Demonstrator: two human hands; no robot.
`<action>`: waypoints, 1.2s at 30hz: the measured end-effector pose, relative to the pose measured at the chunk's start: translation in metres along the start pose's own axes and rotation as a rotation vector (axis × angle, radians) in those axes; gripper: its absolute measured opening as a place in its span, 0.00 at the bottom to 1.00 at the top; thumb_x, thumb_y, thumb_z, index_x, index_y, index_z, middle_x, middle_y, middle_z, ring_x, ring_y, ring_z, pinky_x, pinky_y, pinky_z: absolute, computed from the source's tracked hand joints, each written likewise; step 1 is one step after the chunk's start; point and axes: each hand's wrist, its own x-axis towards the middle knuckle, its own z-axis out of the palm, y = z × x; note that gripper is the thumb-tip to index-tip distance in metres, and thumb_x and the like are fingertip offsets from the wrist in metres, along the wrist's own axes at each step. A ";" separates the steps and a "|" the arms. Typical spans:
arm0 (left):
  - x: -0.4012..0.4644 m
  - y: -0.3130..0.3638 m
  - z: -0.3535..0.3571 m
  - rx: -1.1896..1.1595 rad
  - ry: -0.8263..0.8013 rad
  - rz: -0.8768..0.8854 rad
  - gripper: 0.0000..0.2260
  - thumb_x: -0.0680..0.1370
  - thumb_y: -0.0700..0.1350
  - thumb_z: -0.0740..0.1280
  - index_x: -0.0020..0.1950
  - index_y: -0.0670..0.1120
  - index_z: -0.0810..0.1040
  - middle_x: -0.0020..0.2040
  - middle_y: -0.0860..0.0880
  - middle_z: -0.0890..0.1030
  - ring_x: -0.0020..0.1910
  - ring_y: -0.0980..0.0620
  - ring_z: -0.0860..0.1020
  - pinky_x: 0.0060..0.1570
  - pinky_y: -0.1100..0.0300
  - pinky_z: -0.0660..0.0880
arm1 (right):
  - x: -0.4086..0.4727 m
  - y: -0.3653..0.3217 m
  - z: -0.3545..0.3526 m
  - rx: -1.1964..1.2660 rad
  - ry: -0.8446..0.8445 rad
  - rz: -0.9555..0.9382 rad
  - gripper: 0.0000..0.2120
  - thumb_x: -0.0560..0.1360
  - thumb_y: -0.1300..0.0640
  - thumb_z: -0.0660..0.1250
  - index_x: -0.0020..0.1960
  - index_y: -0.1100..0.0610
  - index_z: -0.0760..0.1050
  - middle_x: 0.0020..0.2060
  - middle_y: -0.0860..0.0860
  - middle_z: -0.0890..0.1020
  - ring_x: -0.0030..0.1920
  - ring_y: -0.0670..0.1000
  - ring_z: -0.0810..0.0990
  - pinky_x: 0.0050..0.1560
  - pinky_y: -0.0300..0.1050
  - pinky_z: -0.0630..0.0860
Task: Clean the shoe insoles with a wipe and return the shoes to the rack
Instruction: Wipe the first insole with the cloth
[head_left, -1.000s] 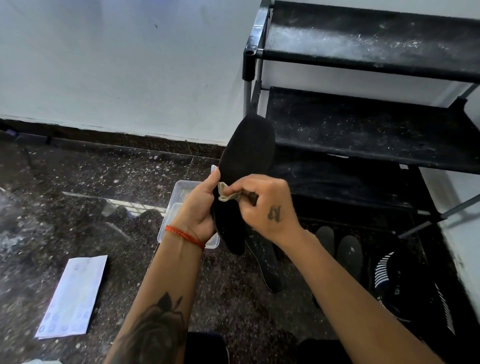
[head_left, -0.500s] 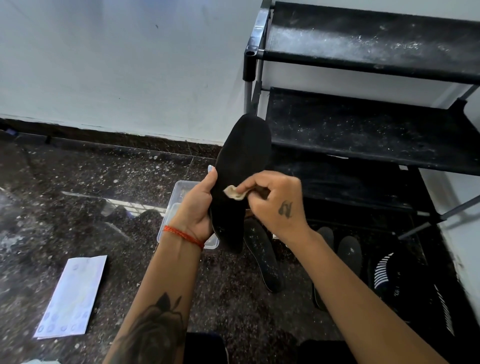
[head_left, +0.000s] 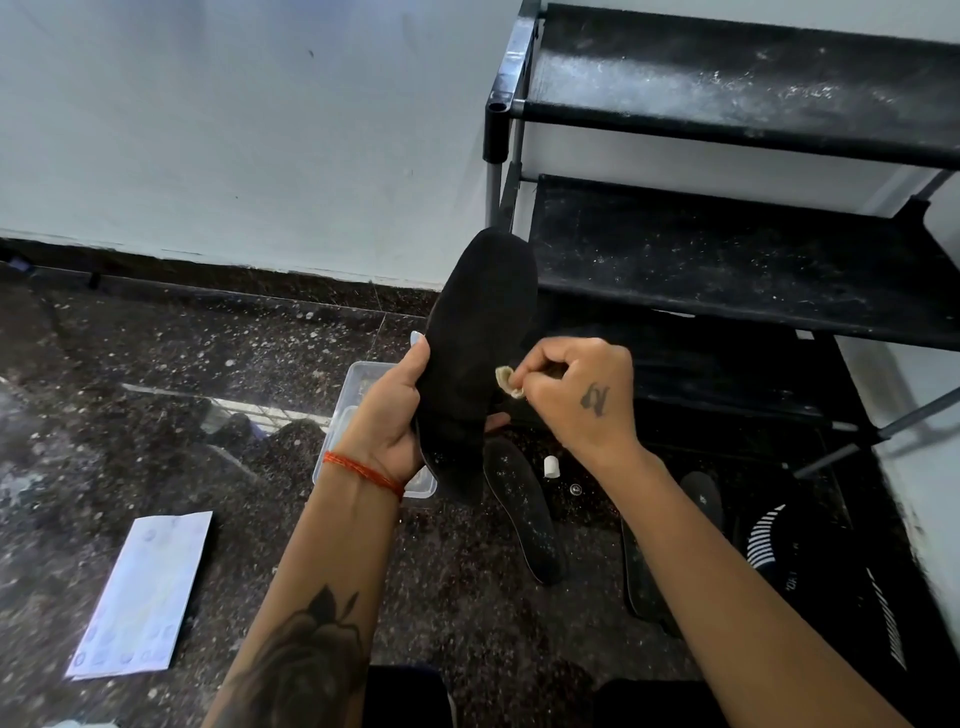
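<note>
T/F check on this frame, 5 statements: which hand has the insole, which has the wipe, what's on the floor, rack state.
1. The left hand holds the black insole upright. True.
2. The right hand is empty. False: its grip pinches a small wadded wipe beside the insole.
3. Another insole lies on the floor below the hands. True.
4. Shoes sit on the top shelf of the rack. False: the two shelves in view carry no shoes; a black shoe with white stripes is down on the floor at the right.
5. The clear plastic container is on the rack. False: it sits on the floor behind the left hand.
</note>
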 end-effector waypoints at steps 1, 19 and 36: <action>-0.001 0.000 0.001 0.003 -0.005 -0.004 0.22 0.82 0.57 0.50 0.55 0.44 0.78 0.49 0.42 0.84 0.46 0.44 0.83 0.50 0.41 0.78 | 0.000 -0.002 0.002 0.075 0.025 0.010 0.09 0.65 0.67 0.68 0.33 0.55 0.82 0.26 0.40 0.78 0.29 0.38 0.76 0.28 0.28 0.68; -0.001 0.000 0.003 0.006 0.008 -0.010 0.23 0.83 0.56 0.49 0.57 0.42 0.77 0.44 0.42 0.85 0.39 0.46 0.84 0.37 0.46 0.81 | -0.004 0.002 0.006 -0.137 0.043 -0.159 0.08 0.64 0.65 0.66 0.32 0.56 0.82 0.30 0.48 0.82 0.34 0.46 0.79 0.37 0.42 0.77; 0.003 0.000 -0.003 -0.024 0.018 -0.019 0.24 0.82 0.58 0.49 0.56 0.43 0.78 0.49 0.42 0.84 0.44 0.45 0.84 0.46 0.37 0.76 | 0.003 -0.007 -0.004 0.400 -0.105 0.452 0.06 0.69 0.64 0.68 0.36 0.56 0.81 0.32 0.45 0.80 0.33 0.40 0.78 0.34 0.31 0.73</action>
